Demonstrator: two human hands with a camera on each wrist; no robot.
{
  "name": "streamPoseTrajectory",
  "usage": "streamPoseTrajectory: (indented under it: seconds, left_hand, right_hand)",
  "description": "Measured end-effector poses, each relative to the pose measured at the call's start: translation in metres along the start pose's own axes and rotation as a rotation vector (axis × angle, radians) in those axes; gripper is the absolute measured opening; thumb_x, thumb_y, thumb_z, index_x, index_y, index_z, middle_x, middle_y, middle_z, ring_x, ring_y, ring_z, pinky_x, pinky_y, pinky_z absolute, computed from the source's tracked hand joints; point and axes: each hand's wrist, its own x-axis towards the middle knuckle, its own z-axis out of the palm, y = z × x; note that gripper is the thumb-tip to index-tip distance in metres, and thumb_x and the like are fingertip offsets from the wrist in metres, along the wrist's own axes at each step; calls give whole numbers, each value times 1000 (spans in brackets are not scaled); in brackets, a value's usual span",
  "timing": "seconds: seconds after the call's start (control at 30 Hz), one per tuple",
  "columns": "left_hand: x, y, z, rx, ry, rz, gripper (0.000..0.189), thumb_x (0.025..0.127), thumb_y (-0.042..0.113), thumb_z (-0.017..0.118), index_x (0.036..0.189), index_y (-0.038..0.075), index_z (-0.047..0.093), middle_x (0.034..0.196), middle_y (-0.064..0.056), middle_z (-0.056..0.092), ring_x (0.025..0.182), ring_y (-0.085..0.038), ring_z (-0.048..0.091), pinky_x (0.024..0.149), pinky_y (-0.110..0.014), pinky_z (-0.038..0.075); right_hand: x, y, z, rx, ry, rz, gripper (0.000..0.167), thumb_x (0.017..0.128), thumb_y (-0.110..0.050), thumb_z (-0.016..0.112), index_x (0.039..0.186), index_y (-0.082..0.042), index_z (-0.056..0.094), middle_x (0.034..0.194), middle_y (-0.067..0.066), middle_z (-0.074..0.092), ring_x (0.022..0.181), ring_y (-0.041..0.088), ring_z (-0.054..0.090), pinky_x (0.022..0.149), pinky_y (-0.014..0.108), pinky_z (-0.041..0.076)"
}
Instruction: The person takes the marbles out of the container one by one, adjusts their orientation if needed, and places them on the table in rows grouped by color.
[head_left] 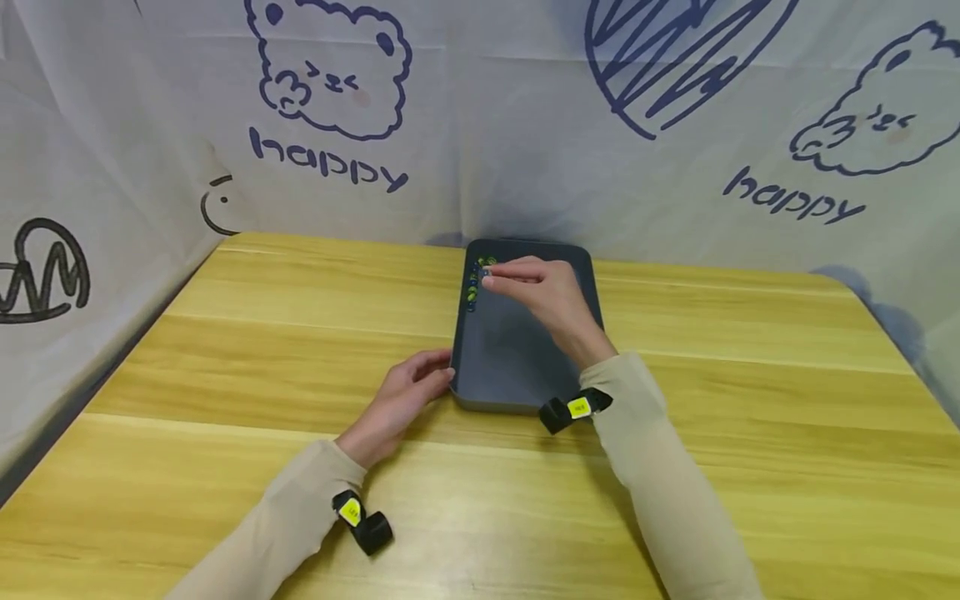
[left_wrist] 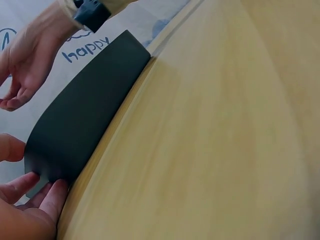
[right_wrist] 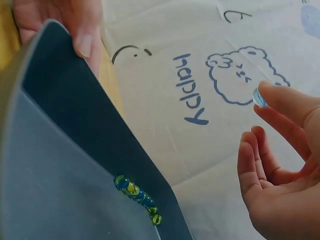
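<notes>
A dark grey rectangular tray (head_left: pixel 498 358) lies on the table. My left hand (head_left: pixel 408 392) is at its near left corner, fingertips (left_wrist: pixel 55 197) touching the outside of the side wall, thumb close to the rim. Above the tray's far left part, my right hand (head_left: pixel 551 296) pinches a small clear light-blue glass marble (right_wrist: pixel 259 97) between thumb and forefinger. Its other fingers are bent and hold nothing. Inside the tray, several green, yellow and blue glass marbles (head_left: pixel 472 293) form a line along the left wall, turning at the far corner (head_left: pixel 492 261).
The wooden table (head_left: pixel 315 333) carries the tray near its back edge. White cloth (head_left: pixel 510 150) with drawings and the word "happy" hangs behind and at the sides. Each wrist wears a black strap-on camera, one on the left sleeve (head_left: pixel 371 532), one on the right (head_left: pixel 558 414).
</notes>
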Motion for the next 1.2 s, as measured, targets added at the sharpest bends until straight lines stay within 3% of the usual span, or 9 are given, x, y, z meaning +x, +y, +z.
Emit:
streamPoseTrajectory:
  seconds: [0.2,0.57,0.97,1.2]
  left_hand:
    - [2,3,2,-32,-3,-21,40,98,7,53,135,-7,48,134,-22,50,120,-30,52,99,-35,50]
    - [0,2,1,-60,-1,-40,40,98,6,54,134,-9,49,135,-23,49,120,-30,52,97,-34,52]
    - [1,3,-1,-57,-10,-36,41,98,7,54,135,-9,48,137,-23,48,122,-31,51,96,-35,52]
    - [0,2,-2,-49,-7,-44,40,99,7,53,135,-9,48,138,-23,47,123,-31,50,97,-35,51]
  right_hand:
    - [-11,4,-4,17,3,-3,30,86,-21,75,112,-6,74,115,5,64,112,18,53,97,38,48]
    - [-30,13,-6,-48,-25,-3,31,86,-17,75,113,-3,72,110,11,61,104,24,55,89,38,51]
    - [-52,17,4,-24,-37,15,31,87,-20,74,115,-7,73,111,8,59,107,22,51,86,36,51]
    - [-62,21,11,2,-103,28,29,87,-19,74,113,-7,73,109,6,59,104,22,54,85,36,54]
